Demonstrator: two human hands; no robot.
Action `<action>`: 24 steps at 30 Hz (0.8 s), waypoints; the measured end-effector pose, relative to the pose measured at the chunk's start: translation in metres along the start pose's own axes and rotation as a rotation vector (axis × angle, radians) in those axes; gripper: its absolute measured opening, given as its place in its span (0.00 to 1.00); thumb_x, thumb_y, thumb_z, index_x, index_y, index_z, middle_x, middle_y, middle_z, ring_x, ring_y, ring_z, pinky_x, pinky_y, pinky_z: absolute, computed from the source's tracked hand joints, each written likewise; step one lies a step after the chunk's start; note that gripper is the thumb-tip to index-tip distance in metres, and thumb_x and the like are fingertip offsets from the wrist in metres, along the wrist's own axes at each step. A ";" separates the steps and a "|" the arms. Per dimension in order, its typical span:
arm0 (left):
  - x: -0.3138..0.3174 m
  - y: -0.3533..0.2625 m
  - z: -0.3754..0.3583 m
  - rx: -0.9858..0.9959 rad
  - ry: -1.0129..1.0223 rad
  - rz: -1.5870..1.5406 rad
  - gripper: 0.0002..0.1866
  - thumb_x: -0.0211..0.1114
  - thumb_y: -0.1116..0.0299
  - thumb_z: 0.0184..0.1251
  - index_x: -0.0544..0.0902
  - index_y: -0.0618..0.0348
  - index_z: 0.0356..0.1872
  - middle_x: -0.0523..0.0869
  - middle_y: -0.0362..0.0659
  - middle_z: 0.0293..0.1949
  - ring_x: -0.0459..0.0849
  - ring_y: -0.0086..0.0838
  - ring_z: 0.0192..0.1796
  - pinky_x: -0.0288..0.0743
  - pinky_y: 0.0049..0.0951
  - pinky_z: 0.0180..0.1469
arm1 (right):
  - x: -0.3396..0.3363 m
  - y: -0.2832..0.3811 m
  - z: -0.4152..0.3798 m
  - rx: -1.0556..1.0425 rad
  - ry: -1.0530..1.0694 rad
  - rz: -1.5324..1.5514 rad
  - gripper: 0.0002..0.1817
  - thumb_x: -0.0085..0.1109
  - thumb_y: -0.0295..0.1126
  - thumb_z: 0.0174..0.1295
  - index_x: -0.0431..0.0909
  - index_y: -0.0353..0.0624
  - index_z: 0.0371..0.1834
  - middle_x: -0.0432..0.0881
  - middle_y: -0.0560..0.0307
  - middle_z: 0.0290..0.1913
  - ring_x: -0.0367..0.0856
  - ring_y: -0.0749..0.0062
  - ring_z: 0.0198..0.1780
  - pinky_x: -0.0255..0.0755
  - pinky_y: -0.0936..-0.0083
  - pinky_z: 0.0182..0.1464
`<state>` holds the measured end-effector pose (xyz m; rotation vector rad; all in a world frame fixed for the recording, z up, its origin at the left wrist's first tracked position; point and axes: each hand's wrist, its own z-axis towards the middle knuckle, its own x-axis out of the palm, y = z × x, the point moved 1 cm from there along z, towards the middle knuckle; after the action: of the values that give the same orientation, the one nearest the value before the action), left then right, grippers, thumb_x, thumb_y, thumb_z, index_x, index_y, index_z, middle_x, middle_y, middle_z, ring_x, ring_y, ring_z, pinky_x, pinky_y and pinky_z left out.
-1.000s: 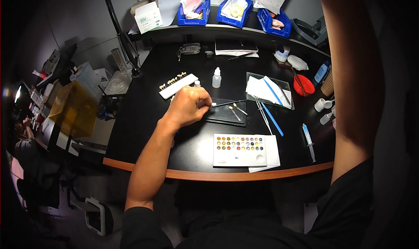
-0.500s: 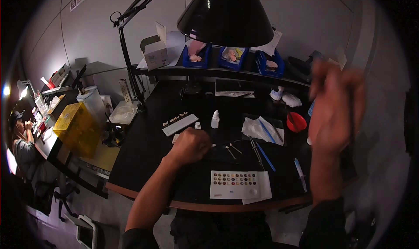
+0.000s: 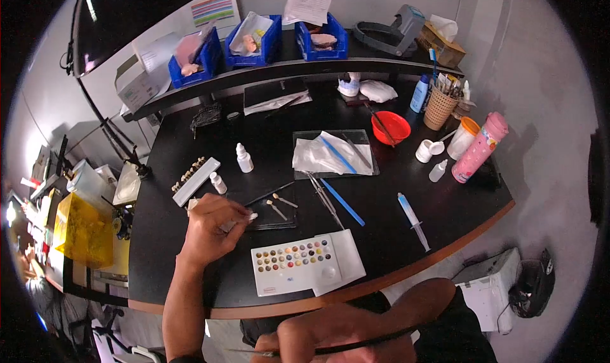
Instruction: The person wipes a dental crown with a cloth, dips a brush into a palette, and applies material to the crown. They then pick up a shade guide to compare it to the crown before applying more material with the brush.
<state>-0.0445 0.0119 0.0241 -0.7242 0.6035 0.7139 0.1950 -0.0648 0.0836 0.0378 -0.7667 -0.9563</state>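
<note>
My left hand (image 3: 213, 226) is over the left part of the desk, its fingers pinched on a small white tooth-like piece (image 3: 253, 217). Below the desk's front edge, my right hand (image 3: 337, 334) is closed around a slim dark-handled brush (image 3: 375, 342), its thin pale tip pointing left. Beside the left fingers lies a dark tray (image 3: 273, 222) with two small pale-tipped sticks (image 3: 277, 210). A white palette (image 3: 292, 275) with rows of coloured spots sits nearer me. Small white bottles (image 3: 244, 158) and a shade guide (image 3: 196, 182) stand beyond the left hand.
Tweezers (image 3: 325, 198), a blue stick (image 3: 343, 202) and a syringe (image 3: 413, 220) lie on the desk. Farther back are a red bowl (image 3: 391, 128), a brush cup (image 3: 440, 109) and a pink bottle (image 3: 481, 148). Blue bins (image 3: 254, 40) line the shelf; a lamp (image 3: 140, 13) overhangs the left.
My right hand has dropped from its raised position at the right to below the desk's front edge, with the brush. My view has turned right and the left hand's pinched fingers now show.
</note>
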 end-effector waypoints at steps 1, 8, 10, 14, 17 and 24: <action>0.001 0.000 0.001 -0.002 0.011 0.024 0.08 0.78 0.80 0.48 0.89 0.58 0.30 0.94 0.41 0.38 0.92 0.35 0.43 0.80 0.36 0.51 | 0.002 0.000 -0.001 0.032 -0.026 0.053 0.28 0.77 0.48 0.65 0.71 0.43 0.51 0.82 0.38 0.61 0.79 0.59 0.63 0.68 0.64 0.65; 0.002 0.003 0.002 0.025 0.003 0.051 0.08 0.78 0.80 0.48 0.87 0.58 0.26 0.93 0.41 0.36 0.91 0.35 0.41 0.79 0.36 0.48 | 0.006 0.008 -0.005 0.213 -0.135 0.456 0.16 0.74 0.33 0.68 0.73 0.46 0.47 0.84 0.43 0.55 0.81 0.62 0.56 0.72 0.69 0.55; 0.000 0.001 0.002 0.045 -0.002 0.054 0.08 0.77 0.81 0.48 0.87 0.58 0.26 0.93 0.41 0.35 0.91 0.36 0.40 0.78 0.36 0.48 | 0.005 0.002 -0.015 0.124 -0.178 0.387 0.15 0.75 0.28 0.67 0.74 0.46 0.44 0.85 0.44 0.51 0.82 0.63 0.52 0.73 0.70 0.52; -0.001 -0.003 0.002 0.008 -0.009 0.050 0.07 0.77 0.81 0.48 0.87 0.58 0.25 0.93 0.41 0.35 0.91 0.36 0.39 0.79 0.36 0.47 | 0.003 0.005 -0.022 0.010 -0.266 0.184 0.13 0.75 0.28 0.66 0.75 0.47 0.39 0.87 0.45 0.42 0.84 0.64 0.42 0.74 0.72 0.43; -0.003 0.001 0.001 0.050 0.007 0.065 0.07 0.77 0.81 0.48 0.87 0.57 0.25 0.93 0.41 0.34 0.92 0.36 0.40 0.79 0.37 0.48 | -0.011 -0.011 -0.031 -0.010 -0.182 0.097 0.12 0.73 0.32 0.70 0.75 0.47 0.37 0.86 0.44 0.39 0.83 0.67 0.37 0.74 0.76 0.38; -0.002 0.003 0.001 0.085 0.012 0.055 0.07 0.76 0.81 0.49 0.88 0.58 0.28 0.92 0.42 0.35 0.92 0.36 0.41 0.79 0.35 0.48 | 0.039 0.025 -0.005 -0.059 -0.587 -0.391 0.08 0.67 0.33 0.72 0.74 0.49 0.40 0.84 0.43 0.41 0.82 0.59 0.40 0.74 0.66 0.41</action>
<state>-0.0481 0.0137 0.0246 -0.6358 0.6622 0.7306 0.2290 -0.0799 0.1111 -0.1575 -1.3006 -1.3868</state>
